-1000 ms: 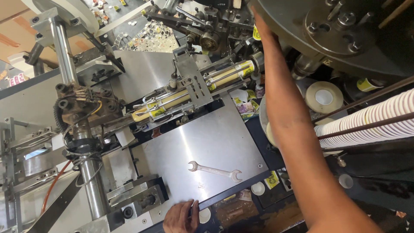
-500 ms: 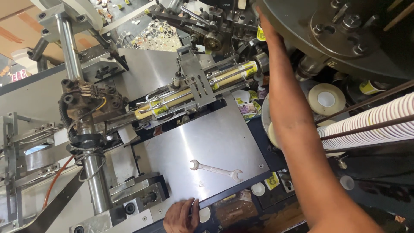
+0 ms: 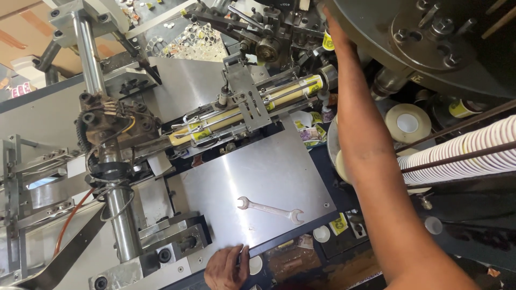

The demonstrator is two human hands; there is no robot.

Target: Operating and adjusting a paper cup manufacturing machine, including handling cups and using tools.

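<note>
Your left hand rests at the near edge of the steel plate, fingers curled loosely against its rim and gripping nothing. Just beyond it on the plate lies a double-ended open spanner, flat, angled, untouched and apart from both hands. Farther in, a slotted bracket clamps over a yellow-and-cream roller — it runs diagonally above the plate. To the left stands a polished vertical shaft wrapped in cables. On the right, a long row of nested white paper cups lies behind dark rods. Your right arm stretches up past them to the far top, where your right hand meets the rim of a big dark metal disc — whether it grips anything cannot be told.
</note>
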